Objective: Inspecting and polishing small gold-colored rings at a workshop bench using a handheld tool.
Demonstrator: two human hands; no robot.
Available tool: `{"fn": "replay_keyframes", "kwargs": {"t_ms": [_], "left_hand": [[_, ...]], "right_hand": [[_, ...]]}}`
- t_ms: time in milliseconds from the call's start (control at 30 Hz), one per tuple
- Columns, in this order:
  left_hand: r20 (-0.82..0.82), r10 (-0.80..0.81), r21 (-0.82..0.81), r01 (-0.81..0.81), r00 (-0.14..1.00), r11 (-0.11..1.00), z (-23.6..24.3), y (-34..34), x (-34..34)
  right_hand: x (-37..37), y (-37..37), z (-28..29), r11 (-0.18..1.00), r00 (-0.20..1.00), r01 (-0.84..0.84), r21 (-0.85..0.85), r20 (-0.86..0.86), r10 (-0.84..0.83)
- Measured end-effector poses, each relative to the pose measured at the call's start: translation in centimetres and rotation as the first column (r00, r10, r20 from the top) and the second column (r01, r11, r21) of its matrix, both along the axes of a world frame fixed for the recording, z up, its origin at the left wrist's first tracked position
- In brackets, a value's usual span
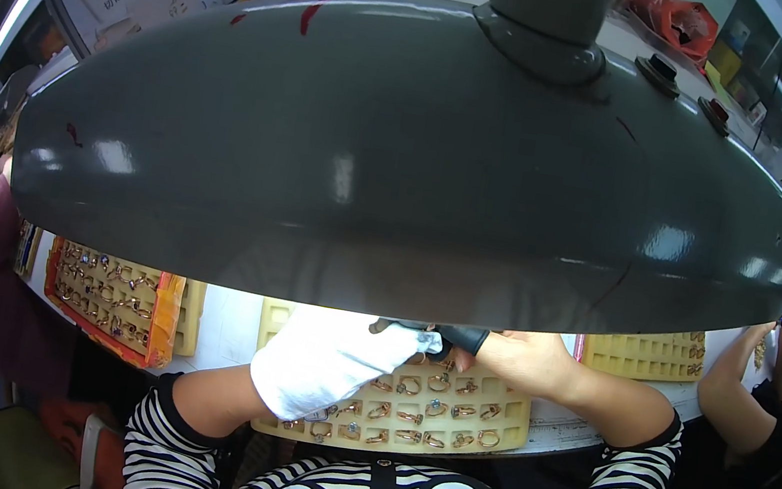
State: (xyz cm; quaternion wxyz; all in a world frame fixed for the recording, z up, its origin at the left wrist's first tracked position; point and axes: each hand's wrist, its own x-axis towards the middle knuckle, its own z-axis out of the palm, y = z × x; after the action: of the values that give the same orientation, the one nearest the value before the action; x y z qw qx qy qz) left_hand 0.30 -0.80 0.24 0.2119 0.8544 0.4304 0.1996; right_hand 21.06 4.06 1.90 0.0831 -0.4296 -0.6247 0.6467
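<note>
My left hand [321, 361] wears a white glove and reaches in over a yellow ring tray [515, 427]. Its fingers are bent together near the lamp's rim, and whatever they hold is too covered to name. Beside them, my bare right hand [523, 361] is closed around a dark cylindrical tool [464, 339], of which only a short piece shows. The two hands meet just under the grey lamp hood [403, 165], which hides the fingertips in part. Several gold-coloured rings [408, 385], some with stones, sit in the tray's slots below my hands.
An orange-edged tray of rings [162, 320] lies to the left. Another yellow tray [642, 355] lies at the right. People sit at both sides; one person's arm [732, 382] rests on the right. The lamp's thick neck [547, 10] rises at the back.
</note>
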Motion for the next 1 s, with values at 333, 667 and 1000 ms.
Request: {"fn": "replay_keyframes", "kwargs": {"t_ms": [333, 667, 1000], "left_hand": [[0.054, -0.003, 0.213, -0.008, 0.999, 0.977, -0.4, 0.0, -0.8], [-0.19, -0.027, 0.007, 0.029, 0.981, 1.0, -0.1, 0.4, -0.2], [-0.158, 0.029, 0.248, 0.011, 0.987, 0.969, 0.6, 0.2, -0.2]], "right_hand": [[0.6, 0.6, -1.8, 0.074, 0.992, 0.031, 0.997, -0.039, 0.121], [0.7, 0.0, -1.9, 0.171, 0.99, 0.039, 0.985, -0.061, 0.126], [0.0, 0.1, -1.5, 0.661, 0.98, 0.055, 0.749, -0.166, 0.107]]}}
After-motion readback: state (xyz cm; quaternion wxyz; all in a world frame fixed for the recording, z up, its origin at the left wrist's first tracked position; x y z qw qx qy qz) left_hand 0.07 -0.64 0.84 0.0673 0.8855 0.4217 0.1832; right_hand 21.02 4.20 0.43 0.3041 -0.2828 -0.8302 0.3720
